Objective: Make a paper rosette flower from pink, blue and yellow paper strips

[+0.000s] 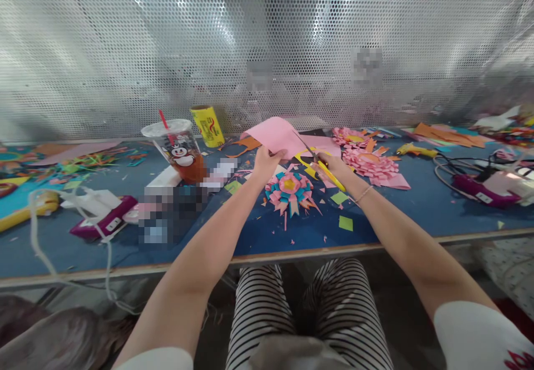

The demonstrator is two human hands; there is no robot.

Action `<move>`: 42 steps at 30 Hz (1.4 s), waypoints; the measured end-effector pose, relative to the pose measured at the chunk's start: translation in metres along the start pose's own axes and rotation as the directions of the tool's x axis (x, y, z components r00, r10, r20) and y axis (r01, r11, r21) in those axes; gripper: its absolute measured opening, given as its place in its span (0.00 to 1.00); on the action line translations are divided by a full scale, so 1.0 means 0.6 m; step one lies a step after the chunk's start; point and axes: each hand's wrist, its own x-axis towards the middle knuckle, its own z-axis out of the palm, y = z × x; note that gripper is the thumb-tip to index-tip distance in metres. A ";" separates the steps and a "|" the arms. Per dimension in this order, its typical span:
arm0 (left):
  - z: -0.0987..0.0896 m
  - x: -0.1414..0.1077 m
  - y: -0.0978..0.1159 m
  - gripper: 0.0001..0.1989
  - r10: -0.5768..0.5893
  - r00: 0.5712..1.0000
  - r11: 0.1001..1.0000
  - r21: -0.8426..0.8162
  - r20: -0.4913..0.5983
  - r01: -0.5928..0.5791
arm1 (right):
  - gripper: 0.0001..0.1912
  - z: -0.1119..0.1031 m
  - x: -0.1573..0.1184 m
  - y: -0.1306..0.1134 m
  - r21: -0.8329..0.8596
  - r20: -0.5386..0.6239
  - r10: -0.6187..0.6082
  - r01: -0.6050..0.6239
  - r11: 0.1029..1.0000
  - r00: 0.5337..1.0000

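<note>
Pinched in my left hand [270, 161] is a sheet of pink paper [273, 133], raised off the table and curling at its far edge. My right hand [331, 167] grips a pair of scissors with yellow handles [334, 179]. The blades point up and left, close to the right edge of the sheet; whether they touch it I cannot tell. Below both hands lies a pink and blue paper flower [291, 188] with a yellow-orange centre. Beyond my right hand rest more pink paper flowers [373, 165].
A drink cup with a red straw [183, 153] and a yellow roll [208, 126] stand left. Purple power strips [104, 220] with cables lie on both sides. Glue guns [417, 150], green paper squares [346, 223] and scraps are scattered about. A perforated metal panel [233, 42] borders the back.
</note>
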 end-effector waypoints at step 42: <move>0.006 -0.010 0.000 0.20 0.032 0.998 0.998 -0.050 0.051 -0.029 | 0.23 0.001 0.000 -0.013 -0.009 -0.109 0.015 -0.016 1.000 0.994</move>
